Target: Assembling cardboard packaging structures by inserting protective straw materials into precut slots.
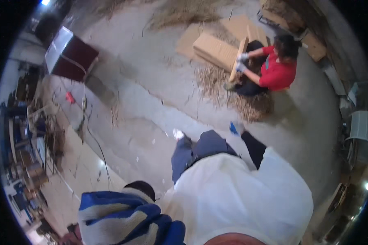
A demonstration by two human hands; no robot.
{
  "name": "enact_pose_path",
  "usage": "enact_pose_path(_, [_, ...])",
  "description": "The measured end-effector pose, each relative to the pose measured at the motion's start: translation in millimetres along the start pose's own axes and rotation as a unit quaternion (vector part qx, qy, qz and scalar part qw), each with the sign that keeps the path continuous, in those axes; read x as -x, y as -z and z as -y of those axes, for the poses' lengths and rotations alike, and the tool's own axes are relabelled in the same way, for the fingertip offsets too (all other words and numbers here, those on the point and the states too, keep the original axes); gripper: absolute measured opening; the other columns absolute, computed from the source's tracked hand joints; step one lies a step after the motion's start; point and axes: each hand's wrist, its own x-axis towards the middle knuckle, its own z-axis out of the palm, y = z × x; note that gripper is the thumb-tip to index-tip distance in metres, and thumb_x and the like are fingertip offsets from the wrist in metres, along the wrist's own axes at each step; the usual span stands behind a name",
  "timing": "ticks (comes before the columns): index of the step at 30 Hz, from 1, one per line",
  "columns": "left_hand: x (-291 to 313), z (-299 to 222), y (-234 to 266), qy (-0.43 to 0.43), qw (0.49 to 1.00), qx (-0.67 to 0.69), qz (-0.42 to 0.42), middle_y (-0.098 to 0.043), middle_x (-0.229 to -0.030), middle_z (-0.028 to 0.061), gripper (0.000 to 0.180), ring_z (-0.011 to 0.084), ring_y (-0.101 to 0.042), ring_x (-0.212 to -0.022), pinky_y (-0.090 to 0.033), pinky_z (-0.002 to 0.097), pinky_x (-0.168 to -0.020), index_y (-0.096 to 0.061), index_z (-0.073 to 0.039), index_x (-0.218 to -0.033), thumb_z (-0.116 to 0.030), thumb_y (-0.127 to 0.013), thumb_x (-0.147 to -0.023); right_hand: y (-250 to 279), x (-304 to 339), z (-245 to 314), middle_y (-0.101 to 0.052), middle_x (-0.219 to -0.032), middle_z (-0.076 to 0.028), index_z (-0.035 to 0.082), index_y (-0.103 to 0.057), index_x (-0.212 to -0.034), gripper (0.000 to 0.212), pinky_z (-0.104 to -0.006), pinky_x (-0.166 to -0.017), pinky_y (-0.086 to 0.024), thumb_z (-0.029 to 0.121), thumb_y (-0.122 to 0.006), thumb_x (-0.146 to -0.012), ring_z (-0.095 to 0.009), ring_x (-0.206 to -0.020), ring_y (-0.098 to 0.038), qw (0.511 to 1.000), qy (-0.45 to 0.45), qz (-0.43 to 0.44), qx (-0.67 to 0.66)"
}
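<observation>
My left hand point(129, 220), in a blue and grey work glove, is raised very close to the camera at the lower left. Its fingers are bent and pressed together, and whatever they may hold is hidden. My right hand point(236, 128) hangs low beside my leg, below a black sleeve point(255, 149). It wears a glove with blue on it; the fingers are too small and blurred to read, and no held thing shows. I am standing in a white shirt point(237, 192) and dark trousers point(202, 147), with a pale shoe point(178, 134) on the concrete floor.
A person in a red top point(278, 71) sits ahead right, gloved hands on a cardboard piece point(238, 59) beside a long carton point(216, 51). Brown sticks point(253, 106) lie around. At far left stands a dark red box point(75, 57); a cable point(97, 143) crosses the floor.
</observation>
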Motion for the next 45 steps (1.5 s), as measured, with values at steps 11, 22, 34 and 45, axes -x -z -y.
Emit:
enact_pose_path(11, [-46.1, 243.8, 87.1, -0.017, 0.996, 0.035, 0.083, -0.052, -0.061, 0.0031, 0.017, 0.0194, -0.051, -0.050, -0.034, 0.0309, -0.043, -0.057, -0.009, -0.063, -0.021, -0.064, -0.054, -54.2, -68.0, 249.1, -0.065, -0.091, -0.008, 0.005, -0.065, -0.101, 0.029, -0.0315, -0.069, -0.050, 0.030, -0.052, -0.093, -0.018, -0.081, -0.062, 0.760, -0.417, 0.024, -0.498])
enact_pose_path(22, [-110.2, 434.6, 133.8, 0.204, 0.938, -0.199, 0.198, -0.059, -0.072, 0.0056, 0.024, 0.0214, -0.060, -0.063, -0.046, 0.0307, -0.052, -0.063, -0.008, -0.073, -0.029, -0.068, -0.063, -16.7, -514.3, 333.9, -0.063, -0.080, -0.004, 0.002, -0.061, -0.095, 0.027, -0.0226, -0.060, -0.048, 0.029, -0.058, -0.091, -0.012, -0.070, -0.062, 0.681, -0.263, 0.083, -0.679])
enact_pose_path(34, [-72.5, 821.0, 143.0, 0.209, 0.873, 0.135, 0.419, -0.063, -0.080, 0.0153, 0.031, 0.0333, -0.060, -0.070, -0.048, 0.0364, -0.064, -0.066, -0.002, -0.092, -0.021, -0.069, -0.066, 72.9, -706.6, 461.4, -0.048, -0.070, 0.007, 0.008, -0.061, -0.086, 0.022, -0.0216, -0.058, -0.040, 0.026, -0.052, -0.094, -0.007, -0.060, -0.044, 0.609, -0.257, -0.216, -0.719])
enact_pose_path(45, [-72.5, 1023.2, 51.3, 0.131, 0.757, 0.173, 0.616, -0.065, -0.082, 0.0162, 0.035, 0.0355, -0.062, -0.078, -0.049, 0.0446, -0.069, -0.064, -0.007, -0.096, -0.039, -0.056, -0.082, -118.5, -605.7, 575.4, -0.046, -0.053, 0.000, 0.010, -0.054, -0.066, 0.035, -0.0384, -0.047, -0.039, 0.032, -0.047, -0.092, -0.019, -0.048, -0.049, 0.876, -0.383, -0.107, -0.272])
